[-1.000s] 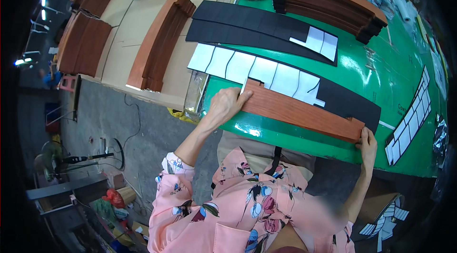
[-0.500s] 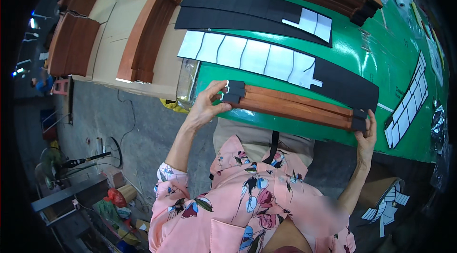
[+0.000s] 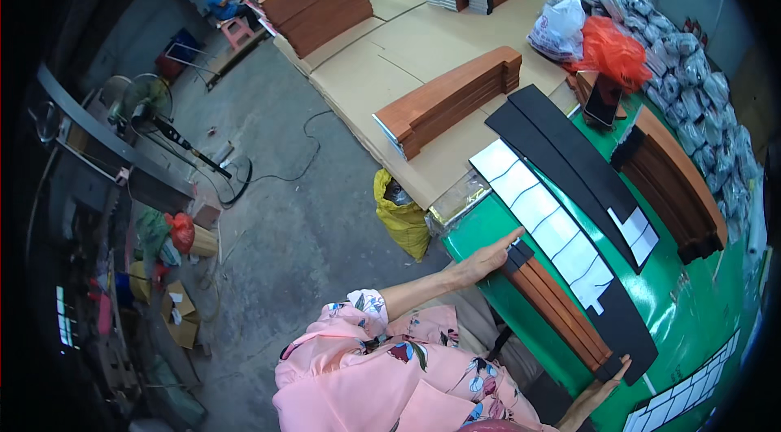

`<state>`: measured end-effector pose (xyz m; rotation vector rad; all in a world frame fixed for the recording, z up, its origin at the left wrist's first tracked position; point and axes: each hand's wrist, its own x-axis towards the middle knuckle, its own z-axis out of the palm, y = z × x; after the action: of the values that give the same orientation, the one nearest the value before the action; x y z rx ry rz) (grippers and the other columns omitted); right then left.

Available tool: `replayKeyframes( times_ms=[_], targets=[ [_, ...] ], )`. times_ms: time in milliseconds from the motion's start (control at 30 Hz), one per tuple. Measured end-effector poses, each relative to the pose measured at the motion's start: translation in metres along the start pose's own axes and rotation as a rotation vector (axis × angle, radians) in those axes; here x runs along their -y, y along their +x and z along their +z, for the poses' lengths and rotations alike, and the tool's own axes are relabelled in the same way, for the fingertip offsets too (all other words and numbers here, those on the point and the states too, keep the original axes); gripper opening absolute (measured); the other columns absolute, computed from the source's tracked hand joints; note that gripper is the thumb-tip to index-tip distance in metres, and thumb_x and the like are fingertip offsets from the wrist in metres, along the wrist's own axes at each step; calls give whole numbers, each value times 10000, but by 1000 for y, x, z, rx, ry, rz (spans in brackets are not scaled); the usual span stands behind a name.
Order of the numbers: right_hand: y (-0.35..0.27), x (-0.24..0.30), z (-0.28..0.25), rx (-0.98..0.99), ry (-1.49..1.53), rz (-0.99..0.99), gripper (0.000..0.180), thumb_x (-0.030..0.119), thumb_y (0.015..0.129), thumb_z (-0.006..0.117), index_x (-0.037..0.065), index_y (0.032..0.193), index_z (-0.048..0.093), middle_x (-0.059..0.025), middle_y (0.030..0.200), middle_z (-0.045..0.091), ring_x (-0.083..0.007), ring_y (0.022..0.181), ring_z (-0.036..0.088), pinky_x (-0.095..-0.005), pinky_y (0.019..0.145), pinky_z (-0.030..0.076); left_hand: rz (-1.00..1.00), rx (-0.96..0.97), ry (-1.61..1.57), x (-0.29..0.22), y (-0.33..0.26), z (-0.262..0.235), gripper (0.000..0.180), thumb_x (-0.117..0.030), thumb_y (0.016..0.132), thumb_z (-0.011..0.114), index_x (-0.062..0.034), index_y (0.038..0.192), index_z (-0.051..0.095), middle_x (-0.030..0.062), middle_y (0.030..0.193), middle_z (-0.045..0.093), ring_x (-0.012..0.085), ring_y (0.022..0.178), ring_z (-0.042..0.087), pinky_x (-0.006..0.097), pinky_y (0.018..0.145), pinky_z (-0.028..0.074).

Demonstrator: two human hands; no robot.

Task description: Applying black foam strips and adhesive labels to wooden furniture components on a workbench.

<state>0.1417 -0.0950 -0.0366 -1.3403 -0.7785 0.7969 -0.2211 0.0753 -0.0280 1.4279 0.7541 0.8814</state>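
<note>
On a green table (image 3: 691,302) in a cluttered workshop, the left hand (image 3: 488,257) and right hand (image 3: 610,375) press flat, fingers extended, against the ends of a brown slat bundle (image 3: 557,302).

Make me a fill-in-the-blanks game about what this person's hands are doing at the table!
The left hand and right hand press on opposite ends of a long ____ wooden strip.
The table is colored ____.
The bag on the floor beside the table is ____.

Missing words: brown, green, yellow.
</note>
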Motion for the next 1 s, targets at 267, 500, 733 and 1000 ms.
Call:
replayKeyframes(
  times_ms=[267, 500, 733, 1000],
  targets=[
    [12, 10, 16, -123, -49, 45, 671, 554, 941, 264, 59, 1392, 307, -81, 1406, 351, -224, 1335, 256, -396, 1102, 174, -75, -136, 63, -9, 14, 11, 742, -625, 913, 226, -52, 1376, 314, 123, 1389, 344, 238, 1318, 284, 341, 1090, 179],
    [4, 21, 37, -346, -96, -3, 543, 440, 975, 304, 28, 1315, 399, -98, 1328, 416, -207, 1280, 327, -368, 1081, 227, 53, -260, 46, -12, 18, 18, 464, -420, 985, 279, -57, 1221, 446, 63, 1162, 463, 153, 1127, 410, 272, 990, 282],
    [7, 10, 28, -262, -245, 35, 535, 438, 979, 294, 24, 1298, 409, -97, 1322, 419, -206, 1265, 338, -353, 1072, 233, -40, -205, 114, 3, 15, 5, 453, -405, 987, 276, -59, 1226, 446, 81, 1174, 465, 183, 1139, 419, 289, 999, 285],
    [16, 26, -12, -137, -427, 179, 500, 445, 958, 380, 116, 1333, 416, -85, 1231, 504, -195, 1096, 477, -346, 930, 375, -173, -16, 631, -46, 23, -21, 493, -466, 961, 296, -136, 1305, 425, 177, 1219, 471, 303, 1132, 472, 383, 959, 374]
  ],
)
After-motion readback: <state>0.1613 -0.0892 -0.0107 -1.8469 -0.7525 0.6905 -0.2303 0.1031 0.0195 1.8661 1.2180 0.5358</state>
